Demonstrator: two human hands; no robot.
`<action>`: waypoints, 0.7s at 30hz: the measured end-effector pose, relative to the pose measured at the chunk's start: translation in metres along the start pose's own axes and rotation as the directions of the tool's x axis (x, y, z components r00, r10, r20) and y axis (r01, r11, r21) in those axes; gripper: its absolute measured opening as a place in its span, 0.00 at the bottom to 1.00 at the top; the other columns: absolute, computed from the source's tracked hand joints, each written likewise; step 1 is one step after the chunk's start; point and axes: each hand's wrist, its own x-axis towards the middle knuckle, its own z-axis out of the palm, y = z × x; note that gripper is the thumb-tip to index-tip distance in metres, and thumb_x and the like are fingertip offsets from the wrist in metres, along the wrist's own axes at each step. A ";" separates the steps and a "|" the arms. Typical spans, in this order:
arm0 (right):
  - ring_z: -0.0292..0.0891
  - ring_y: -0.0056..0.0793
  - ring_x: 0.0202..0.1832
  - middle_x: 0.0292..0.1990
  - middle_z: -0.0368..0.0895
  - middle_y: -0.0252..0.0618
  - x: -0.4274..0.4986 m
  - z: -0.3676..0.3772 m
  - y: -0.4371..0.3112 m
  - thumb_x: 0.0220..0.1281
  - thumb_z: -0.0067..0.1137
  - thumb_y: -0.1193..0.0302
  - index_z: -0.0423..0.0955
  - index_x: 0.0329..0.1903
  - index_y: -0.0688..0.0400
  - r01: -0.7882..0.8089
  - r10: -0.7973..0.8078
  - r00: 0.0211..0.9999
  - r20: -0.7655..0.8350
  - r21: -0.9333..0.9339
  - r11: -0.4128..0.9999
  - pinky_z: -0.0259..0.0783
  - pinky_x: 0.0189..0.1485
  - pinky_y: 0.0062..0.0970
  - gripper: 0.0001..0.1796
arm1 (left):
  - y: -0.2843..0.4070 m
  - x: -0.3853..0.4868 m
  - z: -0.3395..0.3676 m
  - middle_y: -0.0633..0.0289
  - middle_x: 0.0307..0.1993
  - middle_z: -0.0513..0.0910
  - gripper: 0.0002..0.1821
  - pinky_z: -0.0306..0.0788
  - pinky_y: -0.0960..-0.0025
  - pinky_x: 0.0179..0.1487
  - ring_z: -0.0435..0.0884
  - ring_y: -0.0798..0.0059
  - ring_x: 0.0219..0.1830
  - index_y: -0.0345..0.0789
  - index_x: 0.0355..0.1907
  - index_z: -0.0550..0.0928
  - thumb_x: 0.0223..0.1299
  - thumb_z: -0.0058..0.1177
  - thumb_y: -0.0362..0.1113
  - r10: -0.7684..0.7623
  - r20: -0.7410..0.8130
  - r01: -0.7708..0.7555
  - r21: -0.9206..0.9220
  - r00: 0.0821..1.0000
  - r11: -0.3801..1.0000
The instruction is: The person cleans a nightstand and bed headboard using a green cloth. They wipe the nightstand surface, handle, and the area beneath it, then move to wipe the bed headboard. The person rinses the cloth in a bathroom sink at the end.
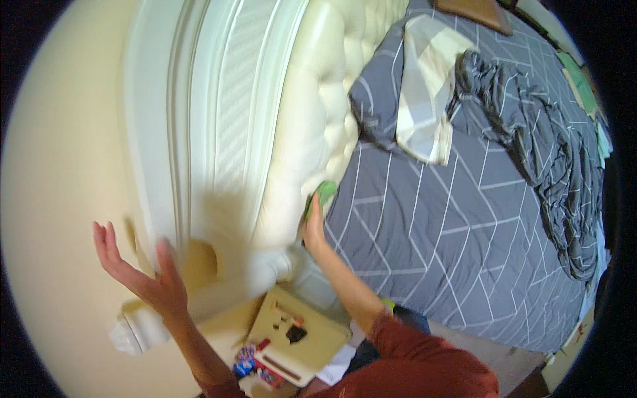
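Observation:
My right hand (315,226) holds a green cloth (326,193) against the cream tufted padding (311,134) of a headboard, close to where it meets the bed. Part of the cloth is hidden behind the fingers. My left hand (149,286) is raised in front of the pale wall, fingers apart, with nothing in it. Beyond it runs the white moulded frame (234,124) of the headboard. Whether the left hand touches the frame cannot be told.
Right of the headboard lies a bed with a grey line-patterned sheet (423,224), a checked pillow (428,94) and a bunched duvet (532,124). Below stands a bedside surface (318,333) with small items. A white turned post end (142,331) sits beneath my left wrist.

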 end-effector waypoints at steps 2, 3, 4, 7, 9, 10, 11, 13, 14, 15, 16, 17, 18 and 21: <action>0.50 0.36 0.73 0.74 0.50 0.41 0.003 0.013 -0.009 0.70 0.41 0.41 0.43 0.76 0.56 0.001 -0.004 0.998 -0.055 -0.055 0.998 0.47 0.74 0.33 0.45 | 0.004 0.010 0.001 0.45 0.74 0.50 0.47 0.43 0.49 0.74 0.48 0.49 0.75 0.30 0.72 0.57 0.60 0.54 0.59 -0.068 0.162 0.071 -0.015 0.984 0.997; 0.50 0.36 0.73 0.73 0.51 0.41 0.006 0.019 -0.018 0.70 0.41 0.41 0.43 0.76 0.56 -0.011 0.005 0.997 -0.083 -0.076 0.997 0.48 0.74 0.33 0.45 | 0.005 0.014 0.001 0.45 0.74 0.49 0.48 0.42 0.49 0.74 0.48 0.49 0.75 0.30 0.72 0.56 0.59 0.54 0.60 -0.097 0.177 0.104 -0.032 0.979 0.994; 0.50 0.35 0.73 0.74 0.51 0.41 0.015 0.025 -0.029 0.70 0.41 0.41 0.43 0.76 0.56 0.044 -0.061 0.991 -0.119 -0.143 0.989 0.48 0.74 0.33 0.45 | 0.005 0.017 0.002 0.45 0.74 0.49 0.49 0.42 0.49 0.74 0.47 0.49 0.75 0.31 0.73 0.55 0.58 0.54 0.61 -0.104 0.188 0.116 -0.055 0.977 0.992; 0.48 0.34 0.73 0.74 0.49 0.40 0.048 0.051 -0.066 0.70 0.41 0.41 0.42 0.77 0.56 0.168 -0.183 0.981 -0.071 -0.182 0.969 0.46 0.74 0.32 0.45 | 0.005 0.020 0.003 0.47 0.75 0.46 0.50 0.39 0.49 0.75 0.44 0.50 0.76 0.33 0.74 0.52 0.56 0.57 0.56 -0.159 0.249 0.192 -0.112 0.955 0.975; 0.45 0.33 0.74 0.75 0.47 0.40 0.071 0.064 -0.101 0.71 0.40 0.42 0.41 0.77 0.58 0.180 -0.180 0.974 0.137 0.012 0.984 0.44 0.75 0.32 0.44 | 0.004 0.022 0.004 0.48 0.76 0.46 0.50 0.38 0.49 0.76 0.43 0.51 0.77 0.34 0.75 0.51 0.54 0.57 0.51 -0.152 0.269 0.197 -0.148 0.951 0.969; 0.46 0.34 0.74 0.74 0.47 0.39 0.082 0.071 -0.123 0.72 0.40 0.43 0.40 0.76 0.61 0.310 -0.268 0.943 0.198 -0.231 0.922 0.44 0.75 0.31 0.45 | 0.005 0.023 0.004 0.48 0.76 0.46 0.50 0.38 0.49 0.76 0.44 0.51 0.77 0.34 0.75 0.50 0.53 0.58 0.48 -0.155 0.284 0.198 -0.128 0.946 0.972; 0.40 0.35 0.75 0.75 0.41 0.41 0.090 0.082 -0.138 0.71 0.40 0.43 0.36 0.76 0.62 0.368 -0.330 0.928 0.173 -0.276 0.888 0.39 0.76 0.32 0.47 | 0.005 0.023 0.004 0.48 0.76 0.46 0.51 0.38 0.50 0.76 0.44 0.51 0.77 0.33 0.75 0.50 0.51 0.58 0.45 -0.160 0.306 0.203 -0.115 0.939 0.972; 0.28 0.37 0.78 0.77 0.29 0.46 0.104 0.110 -0.172 0.70 0.41 0.42 0.27 0.75 0.64 0.476 -0.459 0.878 0.139 -0.364 0.801 0.29 0.77 0.34 0.51 | 0.008 0.023 0.003 0.48 0.75 0.47 0.51 0.38 0.50 0.76 0.45 0.51 0.76 0.33 0.75 0.50 0.48 0.59 0.40 -0.179 0.320 0.221 -0.100 0.930 0.970; 0.33 0.37 0.77 0.76 0.35 0.45 0.112 0.125 -0.193 0.70 0.40 0.42 0.32 0.75 0.63 0.484 -0.448 0.875 0.184 -0.273 0.832 0.34 0.76 0.34 0.49 | 0.009 0.024 0.002 0.48 0.75 0.48 0.51 0.39 0.50 0.76 0.46 0.51 0.76 0.33 0.74 0.51 0.47 0.59 0.37 -0.191 0.316 0.231 -0.095 0.929 0.968; 0.38 0.36 0.76 0.75 0.41 0.43 0.121 0.141 -0.219 0.70 0.39 0.41 0.36 0.75 0.62 0.481 -0.438 0.869 0.231 -0.185 0.857 0.38 0.75 0.33 0.48 | 0.011 0.025 0.002 0.48 0.75 0.50 0.51 0.39 0.50 0.76 0.47 0.51 0.76 0.33 0.74 0.52 0.46 0.60 0.35 -0.209 0.314 0.249 -0.093 0.926 0.964; 0.44 0.35 0.74 0.74 0.47 0.42 0.130 0.153 -0.244 0.70 0.39 0.41 0.41 0.75 0.61 0.466 -0.427 0.863 0.272 -0.099 0.879 0.43 0.74 0.33 0.46 | 0.014 0.026 0.001 0.49 0.75 0.49 0.51 0.39 0.51 0.76 0.47 0.51 0.76 0.33 0.74 0.51 0.45 0.58 0.34 -0.222 0.330 0.255 -0.061 0.917 0.965; 0.49 0.35 0.73 0.73 0.52 0.41 0.140 0.165 -0.269 0.71 0.38 0.40 0.46 0.75 0.61 0.444 -0.418 0.854 0.310 -0.014 0.896 0.47 0.73 0.33 0.45 | 0.017 0.028 0.000 0.49 0.75 0.49 0.52 0.38 0.52 0.76 0.46 0.52 0.76 0.33 0.75 0.49 0.44 0.56 0.33 -0.235 0.350 0.262 -0.033 0.907 0.964; 0.50 0.34 0.73 0.73 0.54 0.40 0.153 0.177 -0.298 0.70 0.38 0.39 0.47 0.75 0.58 0.446 -0.396 0.874 0.283 -0.139 0.884 0.47 0.73 0.33 0.44 | 0.020 0.030 0.000 0.50 0.75 0.49 0.52 0.38 0.53 0.77 0.46 0.53 0.76 0.32 0.75 0.48 0.43 0.54 0.31 -0.246 0.367 0.268 -0.009 0.897 0.963; 0.54 0.33 0.71 0.72 0.57 0.38 0.200 0.200 -0.376 0.68 0.36 0.36 0.50 0.75 0.53 0.428 -0.390 0.895 0.219 -0.170 0.888 0.49 0.72 0.35 0.44 | 0.030 0.036 -0.001 0.50 0.75 0.49 0.54 0.38 0.53 0.77 0.47 0.52 0.75 0.33 0.75 0.48 0.37 0.51 0.27 -0.333 0.419 0.380 -0.030 0.844 0.925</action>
